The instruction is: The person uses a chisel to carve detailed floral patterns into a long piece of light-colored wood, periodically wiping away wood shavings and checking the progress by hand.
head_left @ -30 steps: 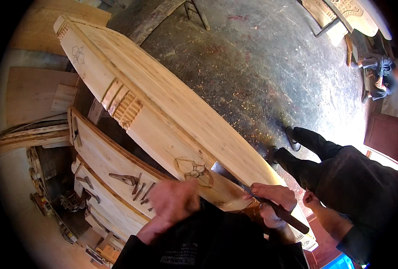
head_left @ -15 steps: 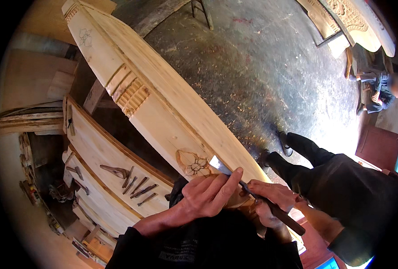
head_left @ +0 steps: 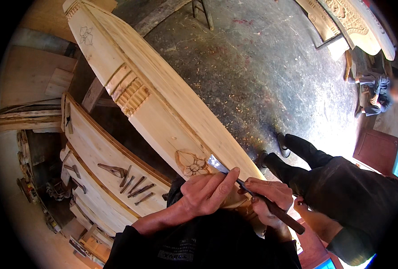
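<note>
A flat-bladed chisel with a long dark wooden handle lies slantwise over a long pale wooden beam. My left hand is closed at the blade, its index finger stretched along the metal. Further back, my right hand grips the handle, thumb on one side and fingers on the other. The bright blade end rests by the upper right of a flower carving, partly cut and darker than the wood around it. My left hand hides the beam just below the flower.
Several loose carving tools lie on a pale curved panel at the left. Close at the right stands a person in dark clothes; another person sits farther off. Wood chips dot the grey floor.
The chisel's blade end has shifted very slightly to the left and my hands with it. The nearby person's hand now shows apart from my right hand.
</note>
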Available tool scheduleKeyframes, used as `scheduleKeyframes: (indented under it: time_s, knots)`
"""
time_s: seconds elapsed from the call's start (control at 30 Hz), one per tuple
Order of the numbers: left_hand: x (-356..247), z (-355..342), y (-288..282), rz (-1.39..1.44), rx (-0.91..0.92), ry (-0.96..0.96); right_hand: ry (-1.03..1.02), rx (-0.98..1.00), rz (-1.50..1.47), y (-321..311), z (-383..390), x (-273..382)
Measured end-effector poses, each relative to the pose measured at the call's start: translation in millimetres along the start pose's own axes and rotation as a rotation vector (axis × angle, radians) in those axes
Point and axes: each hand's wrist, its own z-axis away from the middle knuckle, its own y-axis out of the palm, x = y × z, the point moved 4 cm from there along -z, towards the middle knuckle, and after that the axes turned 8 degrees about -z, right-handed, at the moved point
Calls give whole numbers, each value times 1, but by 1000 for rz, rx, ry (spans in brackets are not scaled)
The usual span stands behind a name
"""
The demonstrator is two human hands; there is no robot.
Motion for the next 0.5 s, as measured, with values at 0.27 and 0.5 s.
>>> scheduleKeyframes:
  time_s: [0.27, 0.5]
  knots:
    - [0, -2, 1, 16, -4, -62, 7, 67, 11, -3, -16, 8]
    - [2, -5, 1, 43, -18, -116, -86, 118, 61, -6, -40, 16]
